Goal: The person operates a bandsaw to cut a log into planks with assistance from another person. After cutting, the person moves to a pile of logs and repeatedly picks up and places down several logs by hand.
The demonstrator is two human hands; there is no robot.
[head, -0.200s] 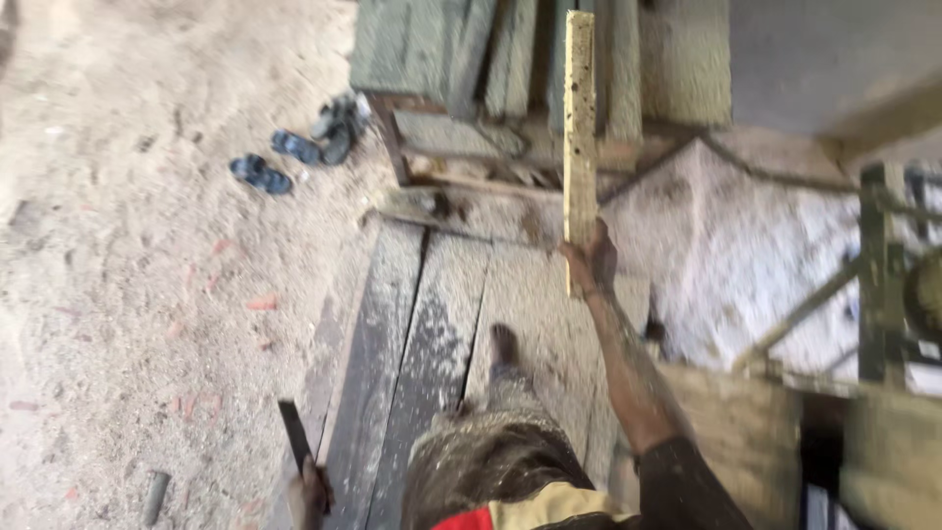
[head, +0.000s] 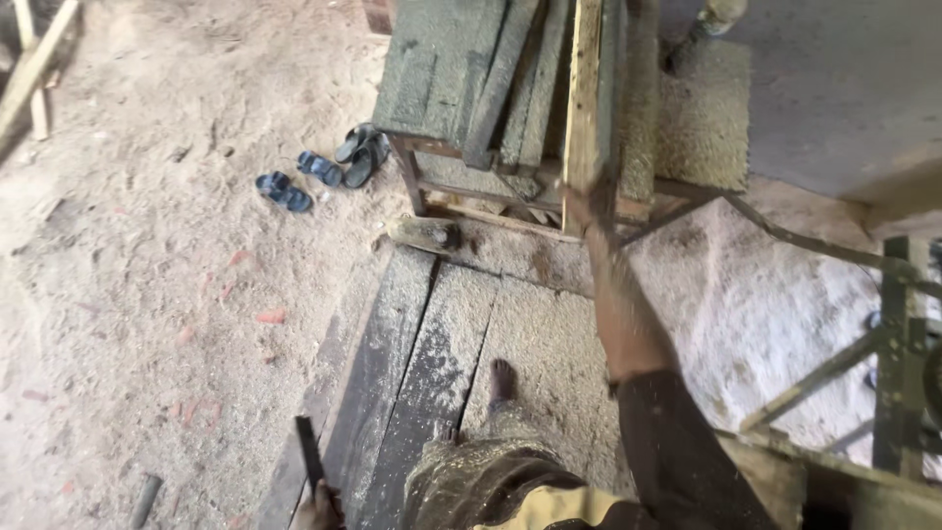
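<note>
Plank (head: 583, 98) now farther over stack (head: 471, 69)

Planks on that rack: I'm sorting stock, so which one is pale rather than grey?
The pale yellowish plank that the right hand grips at its lower end; the other planks beside it are dull grey-green.

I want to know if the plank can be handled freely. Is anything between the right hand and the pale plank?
No. The right hand is blurred but already at the lower end of the pale plank, which lies on the stack of grey boards. Nothing shows between them.
</note>
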